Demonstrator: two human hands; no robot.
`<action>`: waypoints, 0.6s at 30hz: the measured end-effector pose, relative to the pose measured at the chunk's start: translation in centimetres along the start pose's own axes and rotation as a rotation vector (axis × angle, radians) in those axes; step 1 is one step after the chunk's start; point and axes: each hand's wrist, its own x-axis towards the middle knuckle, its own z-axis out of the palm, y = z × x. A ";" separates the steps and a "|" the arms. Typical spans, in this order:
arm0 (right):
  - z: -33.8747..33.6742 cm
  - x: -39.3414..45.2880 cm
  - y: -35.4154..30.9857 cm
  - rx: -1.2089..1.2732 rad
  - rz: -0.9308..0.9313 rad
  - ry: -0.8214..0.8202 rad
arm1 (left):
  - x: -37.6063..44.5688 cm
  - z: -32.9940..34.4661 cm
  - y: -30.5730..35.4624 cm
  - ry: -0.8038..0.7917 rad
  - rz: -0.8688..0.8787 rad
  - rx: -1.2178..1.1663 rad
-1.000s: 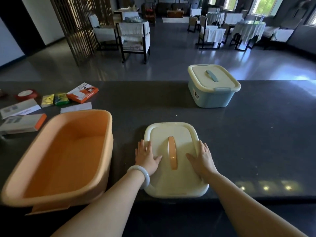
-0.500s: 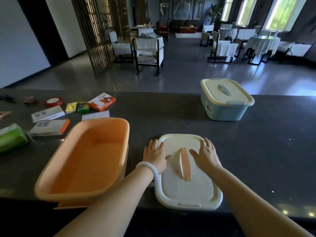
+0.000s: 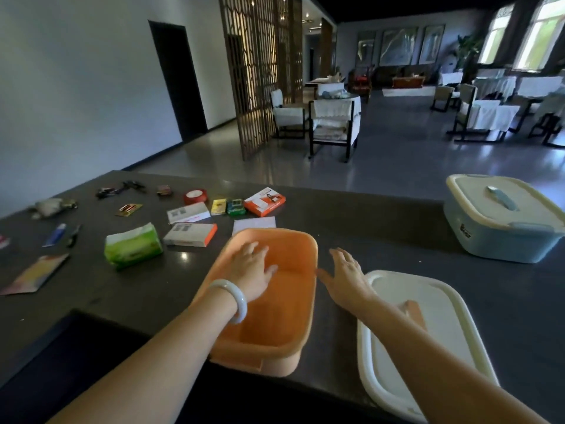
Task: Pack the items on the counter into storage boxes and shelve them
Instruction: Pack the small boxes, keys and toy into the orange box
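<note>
Left hand [image 3: 252, 270], fingers spread, over the open orange storage box [image 3: 269, 335] at the near counter [image 3: 382, 228] edge; right hand [image 3: 345, 276], likewise spread, between box and cream lid [image 3: 443, 338]. Items lie far left.

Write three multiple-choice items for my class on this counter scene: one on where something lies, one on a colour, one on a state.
1. Where is the cream lid?
A. On the orange box
B. Flat on the counter, right of the orange box
C. On the floor

2. What colour is the tissue pack?
A. Green
B. Blue
C. Red

3. What state is the blue box in?
A. Open
B. Tipped over
C. Closed with its lid on

Answers: 1 B, the lid lies on the counter beside the orange box. 2 A, its wrapper is green. 3 C, its cream lid sits on top, upright.
</note>
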 end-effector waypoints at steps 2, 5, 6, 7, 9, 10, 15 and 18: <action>1.3 0.0 -1.3 0.026 0.003 -0.019 | 0.0 -0.1 -3.1 0.009 -0.044 -0.026; 3.1 0.2 -3.1 0.070 0.046 -0.033 | 0.5 0.0 -7.5 0.009 -0.079 -0.106; 3.7 0.2 -3.6 0.086 0.073 -0.030 | 0.7 0.1 -8.8 -0.010 -0.083 -0.156; 4.2 0.1 -4.0 0.108 0.100 -0.013 | 0.9 0.3 -9.8 -0.032 -0.082 -0.216; 5.2 -0.2 -4.6 0.169 0.139 0.051 | 1.1 0.8 -11.3 -0.076 -0.063 -0.347; 5.6 -0.4 -4.8 0.185 0.152 0.081 | 1.3 1.1 -11.8 -0.096 -0.050 -0.409; 6.5 -0.9 -6.0 0.132 0.223 0.130 | 2.5 2.5 -13.2 -0.106 -0.021 -0.624; 6.7 -1.1 -6.5 0.076 0.237 0.159 | 2.8 3.0 -13.7 -0.113 -0.014 -0.703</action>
